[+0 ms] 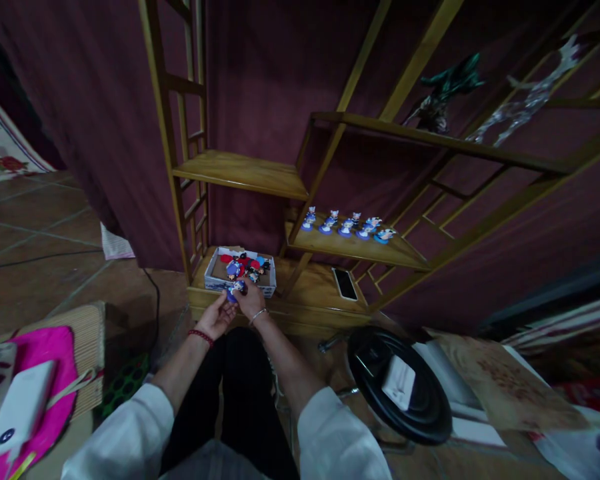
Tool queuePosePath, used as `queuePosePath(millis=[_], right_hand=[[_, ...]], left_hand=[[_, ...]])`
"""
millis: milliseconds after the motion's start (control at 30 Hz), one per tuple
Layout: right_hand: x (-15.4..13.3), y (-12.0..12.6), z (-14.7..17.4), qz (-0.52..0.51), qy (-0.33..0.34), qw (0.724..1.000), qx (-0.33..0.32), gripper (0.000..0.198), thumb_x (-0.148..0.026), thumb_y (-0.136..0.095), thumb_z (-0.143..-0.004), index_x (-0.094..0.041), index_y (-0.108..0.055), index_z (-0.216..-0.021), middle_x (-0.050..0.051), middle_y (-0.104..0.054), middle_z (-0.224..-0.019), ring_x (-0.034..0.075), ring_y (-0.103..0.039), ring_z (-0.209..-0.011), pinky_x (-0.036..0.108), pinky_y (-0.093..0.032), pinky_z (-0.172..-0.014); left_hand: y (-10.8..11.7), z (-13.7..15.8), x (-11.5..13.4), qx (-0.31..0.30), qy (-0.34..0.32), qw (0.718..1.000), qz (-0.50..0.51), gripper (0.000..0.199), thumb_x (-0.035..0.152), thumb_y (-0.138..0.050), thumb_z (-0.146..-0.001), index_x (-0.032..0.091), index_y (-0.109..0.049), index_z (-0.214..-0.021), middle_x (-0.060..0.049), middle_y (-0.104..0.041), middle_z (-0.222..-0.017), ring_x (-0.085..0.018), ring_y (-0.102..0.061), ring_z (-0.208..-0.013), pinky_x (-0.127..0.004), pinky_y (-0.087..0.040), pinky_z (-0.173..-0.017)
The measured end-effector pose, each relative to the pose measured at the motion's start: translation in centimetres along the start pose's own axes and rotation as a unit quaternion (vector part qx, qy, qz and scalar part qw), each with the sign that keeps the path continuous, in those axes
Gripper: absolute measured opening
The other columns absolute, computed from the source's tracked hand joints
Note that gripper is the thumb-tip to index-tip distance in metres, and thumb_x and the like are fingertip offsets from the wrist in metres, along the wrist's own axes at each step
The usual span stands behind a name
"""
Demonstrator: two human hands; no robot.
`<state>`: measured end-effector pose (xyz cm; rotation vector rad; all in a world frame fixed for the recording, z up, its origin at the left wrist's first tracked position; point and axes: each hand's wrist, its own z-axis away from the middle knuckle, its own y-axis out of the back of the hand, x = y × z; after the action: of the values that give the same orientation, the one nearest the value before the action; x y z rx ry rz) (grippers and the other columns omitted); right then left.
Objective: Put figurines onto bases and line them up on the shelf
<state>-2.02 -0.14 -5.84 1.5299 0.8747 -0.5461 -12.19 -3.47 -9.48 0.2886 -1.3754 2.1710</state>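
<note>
A small blue-and-white figurine (235,291) is held between my two hands, just in front of a shallow box. My left hand (219,316) grips it from below left, at its purple base. On the other side, the fingers of my right hand (251,299) close on its upper right. Several more figurines in red, blue and black lie jumbled in the white-walled box (215,268), which rests on the low wooden ledge. Similar figurines (347,225) with blue bases stand in a row on the small shelf to the right.
A phone (345,284) lies on the ledge. A wooden shelf (243,173) juts out above the box. Higher right are a dark green sculpture (450,90) and a clear one (530,103). A black round stool (400,387) stands at right; a power bank (19,407) lies on pink cloth at left.
</note>
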Motion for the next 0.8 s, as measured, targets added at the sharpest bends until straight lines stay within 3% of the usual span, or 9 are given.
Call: queuePosePath(millis=[533, 800], right_hand=[[2.0, 0.1, -1.2, -0.134, -0.032, 0.99, -0.031, 0.031, -0.024, -0.058, -0.063, -0.025, -0.057, -0.094, -0.002, -0.063, -0.081, 0.014, -0.057, -0.072, 0.029, -0.046, -0.072], [2.5, 0.2, -1.3, -0.255, -0.049, 0.965, -0.042, 0.034, -0.023, -0.06, -0.06, -0.02, -0.057, -0.094, -0.001, -0.062, -0.079, 0.013, -0.057, -0.072, 0.029, -0.045, -0.071]], left_hand=[[-0.9, 1.2, 0.2, -0.045, 0.004, 0.998, 0.042, 0.017, 0.023, -0.044, -0.081, 0.011, -0.057, -0.079, -0.007, -0.059, -0.069, -0.012, -0.056, -0.064, -0.022, -0.045, -0.056], [-1.5, 1.6, 0.2, -0.045, 0.006, 0.997, 0.057, 0.014, 0.02, -0.044, -0.08, 0.012, -0.055, -0.079, -0.007, -0.059, -0.071, -0.012, -0.056, -0.064, -0.022, -0.045, -0.059]])
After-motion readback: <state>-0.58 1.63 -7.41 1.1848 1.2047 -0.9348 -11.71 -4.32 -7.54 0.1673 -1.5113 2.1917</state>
